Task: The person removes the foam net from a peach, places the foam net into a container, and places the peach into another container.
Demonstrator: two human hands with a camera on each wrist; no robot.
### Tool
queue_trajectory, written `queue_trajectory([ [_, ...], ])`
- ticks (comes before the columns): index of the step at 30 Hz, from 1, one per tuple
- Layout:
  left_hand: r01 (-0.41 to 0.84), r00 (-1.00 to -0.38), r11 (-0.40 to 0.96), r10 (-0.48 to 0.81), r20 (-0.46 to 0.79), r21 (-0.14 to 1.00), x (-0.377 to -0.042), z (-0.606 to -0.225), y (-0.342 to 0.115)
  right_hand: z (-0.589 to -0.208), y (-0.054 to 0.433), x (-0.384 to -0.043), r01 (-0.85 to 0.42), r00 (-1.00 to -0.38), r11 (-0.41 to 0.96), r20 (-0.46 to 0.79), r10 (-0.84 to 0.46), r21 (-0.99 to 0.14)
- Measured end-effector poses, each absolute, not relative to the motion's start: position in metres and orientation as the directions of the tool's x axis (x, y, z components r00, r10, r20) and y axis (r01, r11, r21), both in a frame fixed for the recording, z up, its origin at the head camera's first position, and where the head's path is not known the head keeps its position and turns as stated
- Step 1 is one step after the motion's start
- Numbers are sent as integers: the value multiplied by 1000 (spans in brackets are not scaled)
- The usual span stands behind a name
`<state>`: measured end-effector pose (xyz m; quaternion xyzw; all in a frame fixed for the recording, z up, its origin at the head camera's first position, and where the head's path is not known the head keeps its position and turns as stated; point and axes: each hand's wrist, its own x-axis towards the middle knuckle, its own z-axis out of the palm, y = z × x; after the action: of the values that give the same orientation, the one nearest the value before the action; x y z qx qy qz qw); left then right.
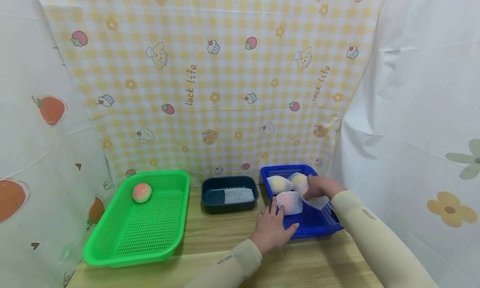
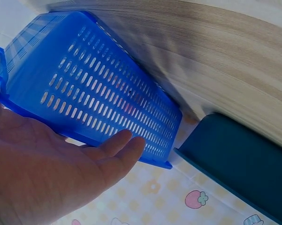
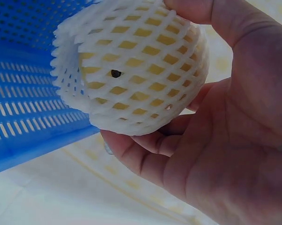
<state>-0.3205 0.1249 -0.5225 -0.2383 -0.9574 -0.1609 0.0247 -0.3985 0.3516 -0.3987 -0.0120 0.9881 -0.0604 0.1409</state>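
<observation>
At the right stands a blue basket [image 1: 313, 229] holding several fruits in white foam nets. My right hand [image 1: 319, 187] is over its right side. In the right wrist view the right hand [image 3: 211, 126] holds a yellow fruit in a foam net [image 3: 141, 70], thumb above and fingers below; a dark spot shows through the mesh. My left hand [image 1: 271, 227] lies over the basket's near-left rim with fingers spread, its fingertips by a netted pink peach [image 1: 289, 203]. Behind are two netted yellow fruits [image 1: 278, 184]. In the left wrist view the left hand [image 2: 61, 164] is beside the slotted basket wall.
A dark teal tray [image 1: 213, 208] in the middle contains an empty white foam net [image 1: 238, 195]. On the left, a green basket [image 1: 150, 238] holds a bare peach [image 1: 142, 193]. All stand on a wooden table [image 1: 213, 234] before a checked cloth [image 1: 232, 71].
</observation>
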Motion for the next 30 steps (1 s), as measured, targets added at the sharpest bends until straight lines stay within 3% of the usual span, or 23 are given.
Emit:
queue_trajectory([
  [9, 464, -885, 829, 452, 114, 314, -323, -525, 125, -393, 358, -384, -110, -980, 978, -143, -136, -179],
  [14, 484, -870, 761, 472, 143, 432, -324, -521, 111, -388, 348, -368, -218, -972, 946, -33, -232, -241],
  [24, 460, -881, 623, 406, 241, 633, -332, -481, 35, -394, 299, -348, -418, -909, 841, 149, -390, -345],
  [30, 467, -880, 529, 354, 316, 708, -324, -463, -12, -403, 258, -334, -497, -867, 787, 176, -466, -366],
])
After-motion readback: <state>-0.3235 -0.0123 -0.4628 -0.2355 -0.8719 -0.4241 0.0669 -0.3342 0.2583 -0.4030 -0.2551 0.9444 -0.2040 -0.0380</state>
